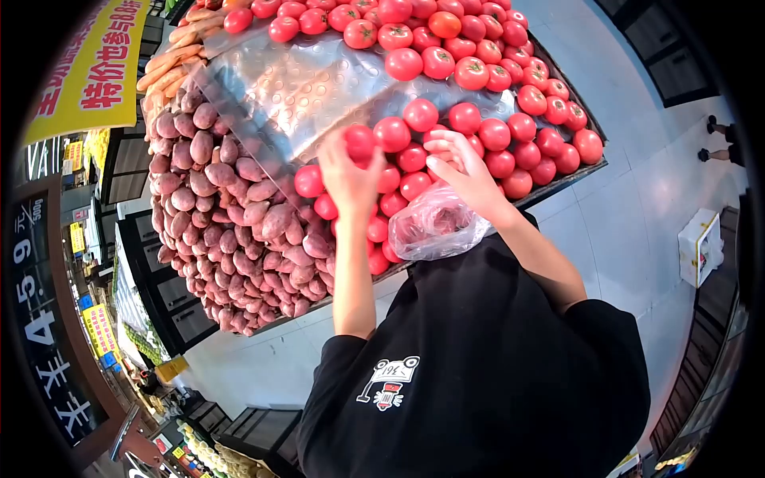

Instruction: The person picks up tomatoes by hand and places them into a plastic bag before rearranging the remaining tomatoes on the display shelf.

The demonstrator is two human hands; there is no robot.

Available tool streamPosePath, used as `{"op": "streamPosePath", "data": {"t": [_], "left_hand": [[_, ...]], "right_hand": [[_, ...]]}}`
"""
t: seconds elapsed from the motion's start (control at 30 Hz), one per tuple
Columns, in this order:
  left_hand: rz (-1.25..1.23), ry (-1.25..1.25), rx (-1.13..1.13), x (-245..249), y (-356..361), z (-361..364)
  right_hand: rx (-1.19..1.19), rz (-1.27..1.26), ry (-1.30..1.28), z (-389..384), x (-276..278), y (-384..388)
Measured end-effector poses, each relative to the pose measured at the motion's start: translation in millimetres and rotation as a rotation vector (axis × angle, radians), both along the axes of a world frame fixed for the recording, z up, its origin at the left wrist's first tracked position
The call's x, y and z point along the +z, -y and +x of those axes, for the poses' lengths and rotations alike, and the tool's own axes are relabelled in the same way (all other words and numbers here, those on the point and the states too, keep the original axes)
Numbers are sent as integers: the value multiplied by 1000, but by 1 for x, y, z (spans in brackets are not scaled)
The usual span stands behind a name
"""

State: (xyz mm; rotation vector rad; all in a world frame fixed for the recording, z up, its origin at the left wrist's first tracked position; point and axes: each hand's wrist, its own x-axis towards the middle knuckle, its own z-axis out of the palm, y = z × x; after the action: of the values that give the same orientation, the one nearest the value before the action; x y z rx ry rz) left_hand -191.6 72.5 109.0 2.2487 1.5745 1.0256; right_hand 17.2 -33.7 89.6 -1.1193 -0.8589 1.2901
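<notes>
Market hall, grey tiled floor point(586, 209). Heaped sweet potatoes point(256, 213) beside piled tomatoes point(496, 134); clear panel point(249, 142) between, likely to keep heaps apart. Left hand point(348, 177): fingers curled round one tomato point(360, 140) at the pile's near part, apparently for a secure hold. Right hand point(464, 169): fingers half-bent over tomatoes, can't tell if gripping. Plastic bag point(437, 227) sits below right wrist, probably for easy reach.

Sweet potatoes point(215, 175) are heaped left of centre, carrots point(169, 60) above them. Upper left, a yellow banner point(88, 68); far left, a black sign point(48, 327); right, a white box point(695, 247).
</notes>
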Motion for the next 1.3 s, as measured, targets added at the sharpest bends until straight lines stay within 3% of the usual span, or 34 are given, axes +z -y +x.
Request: {"op": "streamPosePath", "data": {"t": [0.03,0.1,0.23,0.33,0.47,0.67,0.83,0.87,1.1,1.23,1.3], "left_hand": [[-24,-3,85,-2,-13,-14],[185,-164,169,-8,-42,-41],[139,-347,273,-14,-67,-84],[73,-415,267,-21,-67,-96],[80,-563,245,-16,-63,-94],[81,-521,195,-11,-60,-97],[212,-749,250,-11,-60,-96],[146,-759,262,-8,-57,-96],[78,-738,288,-9,-51,-95],[73,-707,418,-19,-45,-84],[56,-640,443,-22,-42,-78]], "right_hand": [[-7,-1,21,-1,-2,6],[-45,-1,70,1,-6,16],[-134,10,82,7,-6,20],[-172,5,236,20,5,8],[-210,98,505,38,5,-30],[-275,266,1087,52,3,-114],[-285,330,1537,45,-7,-171],[-275,322,1609,45,-8,-177],[-210,317,1488,39,-6,-186],[-132,436,1248,-1,3,-186],[77,447,1063,-28,1,-191]]}}
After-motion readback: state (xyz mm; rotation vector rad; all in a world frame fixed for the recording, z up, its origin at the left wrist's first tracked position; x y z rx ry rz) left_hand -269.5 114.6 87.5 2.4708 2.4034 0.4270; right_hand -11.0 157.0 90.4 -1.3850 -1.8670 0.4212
